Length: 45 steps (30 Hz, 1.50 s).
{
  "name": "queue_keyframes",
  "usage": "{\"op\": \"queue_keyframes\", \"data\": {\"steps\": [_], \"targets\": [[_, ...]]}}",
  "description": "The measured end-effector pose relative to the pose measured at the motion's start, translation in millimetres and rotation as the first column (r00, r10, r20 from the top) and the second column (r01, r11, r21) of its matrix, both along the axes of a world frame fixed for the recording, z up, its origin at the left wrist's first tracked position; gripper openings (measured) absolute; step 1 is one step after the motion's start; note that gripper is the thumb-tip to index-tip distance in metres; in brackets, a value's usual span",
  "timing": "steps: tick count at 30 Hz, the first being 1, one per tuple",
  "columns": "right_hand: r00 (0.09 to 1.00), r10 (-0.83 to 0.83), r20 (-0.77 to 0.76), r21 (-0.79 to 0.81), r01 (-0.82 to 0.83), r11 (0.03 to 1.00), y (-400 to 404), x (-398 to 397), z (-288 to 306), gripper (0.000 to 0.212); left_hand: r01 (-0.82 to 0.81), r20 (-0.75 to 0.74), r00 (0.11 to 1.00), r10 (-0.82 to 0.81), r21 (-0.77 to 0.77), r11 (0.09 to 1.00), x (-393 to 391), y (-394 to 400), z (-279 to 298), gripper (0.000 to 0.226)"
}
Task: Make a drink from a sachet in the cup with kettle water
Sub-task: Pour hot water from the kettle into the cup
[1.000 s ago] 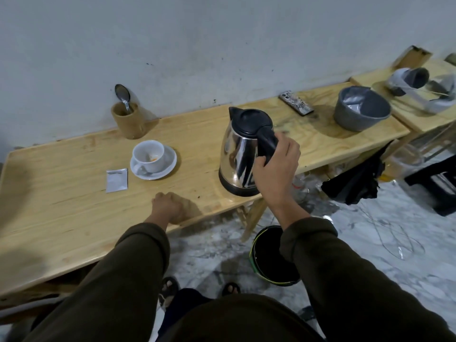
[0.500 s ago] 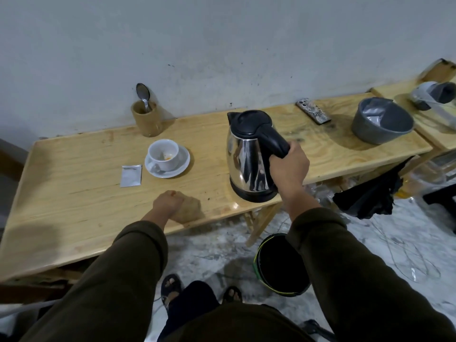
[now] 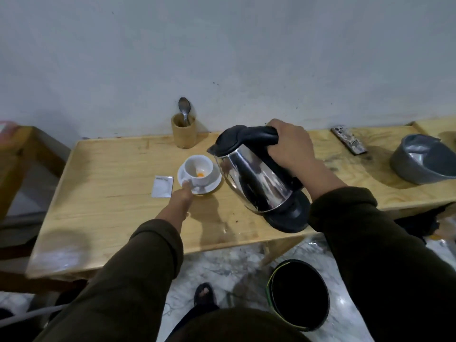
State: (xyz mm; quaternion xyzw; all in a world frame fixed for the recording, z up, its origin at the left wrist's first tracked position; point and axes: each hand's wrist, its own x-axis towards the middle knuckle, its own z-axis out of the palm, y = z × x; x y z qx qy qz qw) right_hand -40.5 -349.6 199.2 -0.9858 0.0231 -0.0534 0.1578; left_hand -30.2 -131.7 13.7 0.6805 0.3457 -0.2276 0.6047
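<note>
A white cup (image 3: 199, 169) with orange powder at its bottom stands on a white saucer (image 3: 212, 185) on the wooden table (image 3: 106, 193). My right hand (image 3: 291, 149) grips the black handle of the steel kettle (image 3: 256, 181), which is lifted and tilted left, its spout close to the cup's rim. My left hand (image 3: 181, 197) reaches to the saucer's near left edge, fingertips touching the saucer or the cup's handle. A white sachet (image 3: 162, 186) lies flat just left of the saucer.
A wooden holder (image 3: 184, 134) with a spoon (image 3: 184, 109) stands behind the cup by the wall. A remote (image 3: 348, 143) and a grey bowl (image 3: 422, 161) lie to the right. A black bin (image 3: 298, 294) stands on the floor under the table's edge.
My right hand lifted the kettle off the table, carried it left and tipped its spout toward the cup. My left hand left the table's front edge and reached the saucer.
</note>
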Motion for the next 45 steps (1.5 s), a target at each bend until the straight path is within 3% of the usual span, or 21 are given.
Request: {"op": "queue_keyframes", "data": {"steps": [5,10,21,45], "targets": [[0.984,0.109,-0.139,-0.124,-0.126,0.984,27.2,28.3,14.1,0.043,-0.07,-0.013,0.998,0.069,-0.074,0.995,22.1,14.3,5.9,0.062],[0.961,0.129,-0.244,-0.221,-0.185,0.958,48.7,47.5,22.9,0.036,-0.058,-0.05,0.997,0.054,-0.071,0.996,32.9,18.8,8.3,0.06],[0.925,0.148,-0.349,-0.317,-0.265,0.911,72.7,77.2,23.1,0.031,-0.088,-0.094,0.992,0.085,-0.026,0.996,44.1,17.4,2.8,0.057],[0.902,0.152,-0.405,-0.408,-0.327,0.853,93.7,94.8,25.9,0.032,-0.061,-0.083,0.995,0.055,-0.071,0.996,48.4,23.2,-2.1,0.05]]}}
